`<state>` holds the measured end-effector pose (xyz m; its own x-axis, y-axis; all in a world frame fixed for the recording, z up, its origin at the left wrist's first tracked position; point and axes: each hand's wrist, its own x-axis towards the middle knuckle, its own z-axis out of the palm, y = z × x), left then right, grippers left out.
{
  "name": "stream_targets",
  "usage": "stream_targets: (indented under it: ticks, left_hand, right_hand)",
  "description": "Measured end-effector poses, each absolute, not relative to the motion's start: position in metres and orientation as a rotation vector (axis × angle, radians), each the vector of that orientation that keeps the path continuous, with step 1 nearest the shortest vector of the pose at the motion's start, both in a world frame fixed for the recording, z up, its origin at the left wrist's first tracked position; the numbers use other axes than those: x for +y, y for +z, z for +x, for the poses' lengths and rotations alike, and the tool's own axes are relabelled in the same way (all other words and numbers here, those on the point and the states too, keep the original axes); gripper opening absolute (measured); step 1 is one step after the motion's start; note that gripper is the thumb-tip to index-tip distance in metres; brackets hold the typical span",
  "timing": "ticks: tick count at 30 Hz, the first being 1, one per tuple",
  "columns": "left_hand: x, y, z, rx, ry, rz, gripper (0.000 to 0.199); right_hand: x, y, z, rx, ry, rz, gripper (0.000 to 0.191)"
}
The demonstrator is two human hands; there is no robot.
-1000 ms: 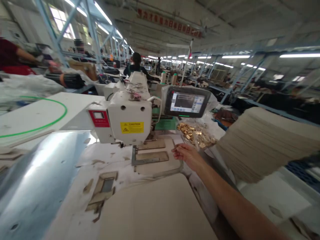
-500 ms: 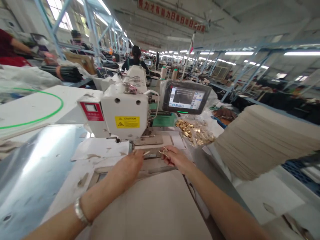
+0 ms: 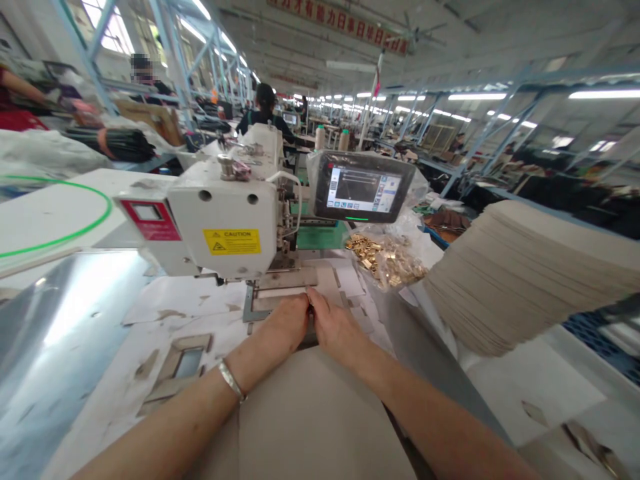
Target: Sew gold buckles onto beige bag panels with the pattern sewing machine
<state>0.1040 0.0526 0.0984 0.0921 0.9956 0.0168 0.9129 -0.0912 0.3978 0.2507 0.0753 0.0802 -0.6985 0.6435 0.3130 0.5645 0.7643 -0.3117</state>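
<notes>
My left hand (image 3: 290, 323) and my right hand (image 3: 333, 327) meet in front of the sewing machine (image 3: 225, 220). Both have bent, closed fingers, and their fingertips come together at one spot. Whatever they pinch there is hidden by the fingers. Just below the hands lies a large beige panel (image 3: 320, 413), reaching toward my body. A metal clamp frame (image 3: 248, 303) sits under the machine head, left of and beyond my hands. Gold metal pieces (image 3: 367, 253) in a clear plastic bag lie to the right, beyond my right hand.
A screen (image 3: 363, 187) stands behind the hands. At the right is a tall stack of beige pieces (image 3: 520, 280). A beige frame-shaped piece (image 3: 173, 367) lies left of my left forearm. A person (image 3: 265, 110) sits beyond the machine.
My hands were apart, with a thin pale strip at the left and a thin metal piece at the right; now they have come together. The machine appears farther left in view.
</notes>
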Motion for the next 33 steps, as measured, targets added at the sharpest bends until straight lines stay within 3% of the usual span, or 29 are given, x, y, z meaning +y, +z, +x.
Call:
stream_targets:
  ticks: [6, 12, 16, 22, 33]
  left_hand:
    - [0.049, 0.105, 0.107, 1.926, 0.533, 2.009, 0.064]
    - [0.018, 0.11, 0.119, 2.211, 0.153, 2.47, 0.05]
    - [0.008, 0.103, 0.12, 2.219, 0.059, 2.576, 0.053]
    - [0.025, 0.087, 0.108, 2.215, 0.181, 2.305, 0.062]
    - [0.037, 0.071, 0.098, 2.263, 0.244, 2.221, 0.069]
  right_hand:
    - [0.073, 0.08, 0.246, -2.546, 0.469, -0.961, 0.044]
    - [0.094, 0.076, 0.25, -2.389, 0.733, -0.991, 0.006]
    - [0.118, 0.077, 0.253, -2.372, 0.935, -1.03, 0.028]
    - [0.152, 0.102, 0.248, -2.185, 1.519, -1.31, 0.039]
    - [0.195, 0.112, 0.237, -2.037, 1.864, -1.536, 0.052]
